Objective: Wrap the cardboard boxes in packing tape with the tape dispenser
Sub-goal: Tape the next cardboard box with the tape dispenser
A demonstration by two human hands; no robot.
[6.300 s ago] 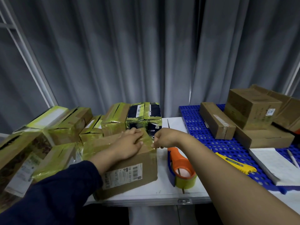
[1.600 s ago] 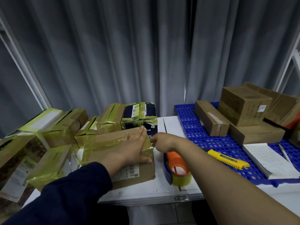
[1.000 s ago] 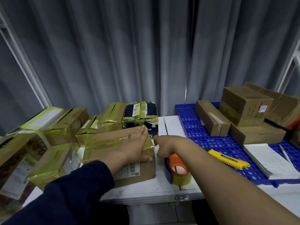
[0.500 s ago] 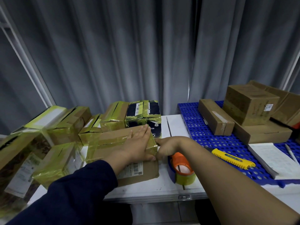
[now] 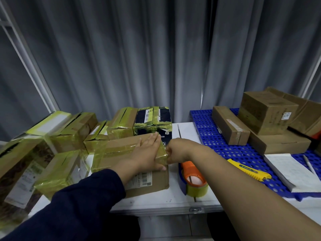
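Observation:
A brown cardboard box (image 5: 121,146) with a barcode label lies on the white table (image 5: 165,202), with yellowish tape across its top and over its right edge. My left hand (image 5: 147,153) lies flat on the box top with straight fingers, pressing the tape down. My right hand (image 5: 177,150) is curled into a fist at the box's right edge, against the tape there; its fingertips are hidden. The orange tape dispenser (image 5: 192,180) with its yellowish roll stands on the table to the right of the box, under my right forearm, with no hand on it.
Several tape-wrapped boxes (image 5: 73,131) crowd the table's left and back. On the right a blue perforated pallet (image 5: 225,146) carries untaped brown boxes (image 5: 265,112), a yellow box cutter (image 5: 248,169) and a white notepad (image 5: 291,171) with a pen. Grey curtains hang behind.
My right fist has moved left from beside the box onto its taped right edge. My left hand stays flat on the top. The dispenser has not moved.

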